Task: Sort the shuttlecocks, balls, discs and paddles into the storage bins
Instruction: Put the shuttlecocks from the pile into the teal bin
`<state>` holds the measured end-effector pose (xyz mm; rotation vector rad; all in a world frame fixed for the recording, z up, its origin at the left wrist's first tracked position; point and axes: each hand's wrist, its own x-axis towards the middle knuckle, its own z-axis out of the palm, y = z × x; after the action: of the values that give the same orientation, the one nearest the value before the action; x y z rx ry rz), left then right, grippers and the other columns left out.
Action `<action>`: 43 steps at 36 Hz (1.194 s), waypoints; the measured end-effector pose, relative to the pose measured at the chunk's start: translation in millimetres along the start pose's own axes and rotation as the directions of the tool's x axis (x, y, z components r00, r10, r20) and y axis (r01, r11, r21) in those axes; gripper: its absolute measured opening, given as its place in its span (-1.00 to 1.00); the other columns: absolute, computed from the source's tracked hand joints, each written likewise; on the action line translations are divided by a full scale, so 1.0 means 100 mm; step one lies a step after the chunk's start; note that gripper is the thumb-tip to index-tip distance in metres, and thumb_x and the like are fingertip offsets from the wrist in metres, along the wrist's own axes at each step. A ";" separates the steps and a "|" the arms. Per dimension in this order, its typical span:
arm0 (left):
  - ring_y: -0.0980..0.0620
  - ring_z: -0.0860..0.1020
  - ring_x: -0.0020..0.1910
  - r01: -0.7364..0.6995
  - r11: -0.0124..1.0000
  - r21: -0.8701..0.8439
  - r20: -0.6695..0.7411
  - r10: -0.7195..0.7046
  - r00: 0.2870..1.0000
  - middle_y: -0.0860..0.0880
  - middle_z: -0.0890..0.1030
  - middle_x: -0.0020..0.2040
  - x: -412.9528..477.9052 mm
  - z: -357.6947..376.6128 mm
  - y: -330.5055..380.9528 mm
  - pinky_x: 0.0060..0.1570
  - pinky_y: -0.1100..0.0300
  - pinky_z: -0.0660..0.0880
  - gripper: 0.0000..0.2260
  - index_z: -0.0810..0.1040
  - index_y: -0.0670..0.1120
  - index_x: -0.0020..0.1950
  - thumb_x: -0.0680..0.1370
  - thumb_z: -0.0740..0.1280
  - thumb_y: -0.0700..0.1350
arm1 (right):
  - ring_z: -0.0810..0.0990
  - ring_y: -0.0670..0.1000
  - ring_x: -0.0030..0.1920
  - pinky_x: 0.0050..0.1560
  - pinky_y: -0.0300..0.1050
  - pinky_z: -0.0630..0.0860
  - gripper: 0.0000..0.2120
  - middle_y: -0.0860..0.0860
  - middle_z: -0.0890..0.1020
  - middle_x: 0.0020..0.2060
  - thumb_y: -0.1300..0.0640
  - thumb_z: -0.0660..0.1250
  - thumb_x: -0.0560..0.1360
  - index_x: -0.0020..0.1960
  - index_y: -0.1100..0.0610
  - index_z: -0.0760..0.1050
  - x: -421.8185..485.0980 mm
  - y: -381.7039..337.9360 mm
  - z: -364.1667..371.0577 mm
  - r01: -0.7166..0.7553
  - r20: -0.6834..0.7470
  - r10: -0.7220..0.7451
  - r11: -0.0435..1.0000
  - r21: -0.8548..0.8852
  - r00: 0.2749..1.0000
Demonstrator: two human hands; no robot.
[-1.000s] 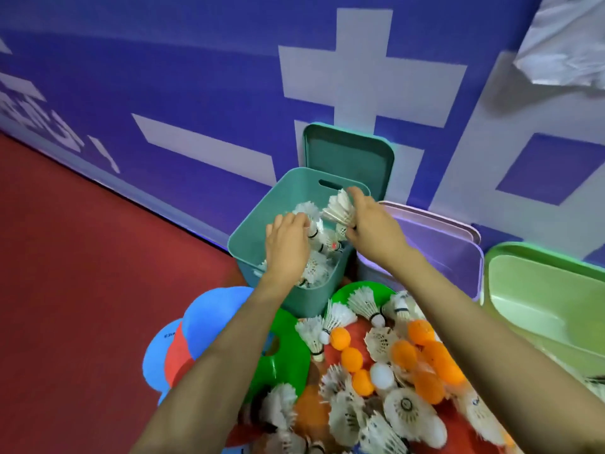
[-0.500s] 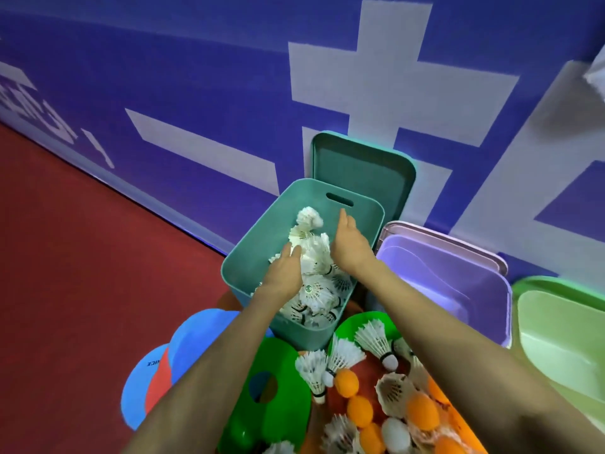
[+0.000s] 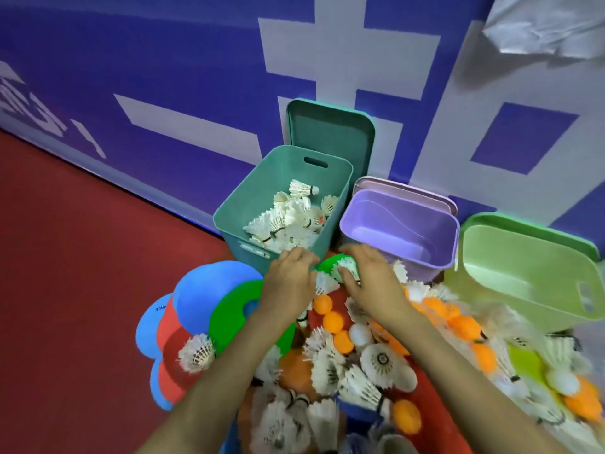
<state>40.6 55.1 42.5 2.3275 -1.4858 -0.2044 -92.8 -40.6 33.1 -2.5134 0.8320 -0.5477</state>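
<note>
Red floor (image 3: 82,273) opens beside teal bin (image 3: 253,191); right fingers (image 3: 347,282) curl round shuttlecock (image 3: 347,267); left fingers (image 3: 299,257) curled, hold unclear.

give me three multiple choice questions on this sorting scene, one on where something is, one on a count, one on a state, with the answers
1. The already sorted shuttlecocks lie in a bin of which colour?
A teal
B purple
C light green

2. How many open bins stand in the row?
A two
B three
C five

3. The purple bin is
A bare inside
B full of orange balls
C shut under a lid

Answers
1 A: the white feathers are heaped inside the teal bin.
2 B: the teal bin, the purple bin and the light green bin stand side by side, and there are no others.
3 A: only its smooth walls and floor show.
</note>
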 end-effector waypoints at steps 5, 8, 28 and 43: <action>-0.01 0.42 0.24 0.021 0.998 -0.060 0.072 -0.016 0.997 0.04 0.49 0.23 -0.58 0.09 -0.04 0.18 0.13 0.37 -0.77 0.52 0.01 0.22 0.57 0.25 -0.08 | 0.50 0.13 0.10 0.13 -0.10 0.37 -0.73 0.11 0.57 0.04 0.19 0.28 0.50 0.19 0.19 0.50 -0.64 -0.02 0.10 0.029 0.035 -0.029 1.000 0.005 0.999; -0.04 0.43 0.22 0.030 0.998 -0.058 0.100 -0.024 0.995 0.00 0.52 0.20 -0.83 0.16 -0.14 0.20 0.12 0.36 -0.78 0.54 -0.01 0.19 0.55 0.29 -0.10 | 0.51 0.15 0.07 0.07 -0.08 0.42 -0.76 0.11 0.57 -0.01 0.17 0.31 0.48 0.13 0.20 0.52 -0.88 -0.05 0.19 0.067 0.090 -0.068 0.998 0.009 0.994; -0.03 0.36 0.25 0.144 0.989 0.020 0.244 -0.144 0.959 -0.03 0.41 0.25 -1.35 0.29 -0.72 0.13 0.06 0.41 -0.65 0.47 -0.07 0.27 0.51 0.28 -0.31 | 0.36 0.16 0.17 0.11 0.02 0.35 -0.66 0.14 0.45 0.16 0.24 0.20 0.52 0.28 0.20 0.39 -0.98 -0.27 0.76 0.222 0.377 -0.068 0.897 -0.382 0.924; -0.02 0.47 -0.08 0.154 0.986 -0.055 0.171 -0.143 0.975 0.01 0.37 0.03 -1.25 0.25 -0.74 -0.12 0.02 0.47 -0.98 0.44 -0.05 -0.04 0.57 0.25 -0.17 | 0.39 -0.12 -0.16 -0.17 -0.18 0.33 -0.73 -0.03 0.54 -0.14 -0.07 0.37 0.47 -0.03 0.14 0.51 -0.94 -0.66 0.64 0.196 0.591 -0.238 0.971 0.135 0.771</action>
<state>41.3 189.1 -18.4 2.4178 -1.3547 -0.4933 -100.5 83.9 -7.4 -2.4975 0.2704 0.1795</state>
